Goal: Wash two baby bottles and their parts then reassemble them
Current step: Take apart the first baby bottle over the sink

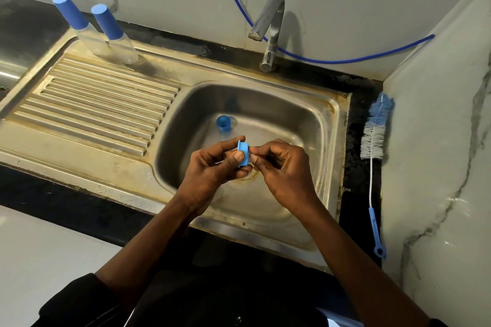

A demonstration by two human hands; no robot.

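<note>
Head view: blue ring [243, 154] pinched between left hand [212, 166] and right hand [285, 171] fingers [265, 150], over sink [183, 117].

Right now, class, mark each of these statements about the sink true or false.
1. The left hand and right hand hold a blue ring over the basin. True.
2. Water runs from the tap. False: the tap shows no stream.
3. The brush lies in the basin. False: the bottle brush lies on the counter right of the sink.
4. Two capped bottles stand on the drainboard. True.
</note>
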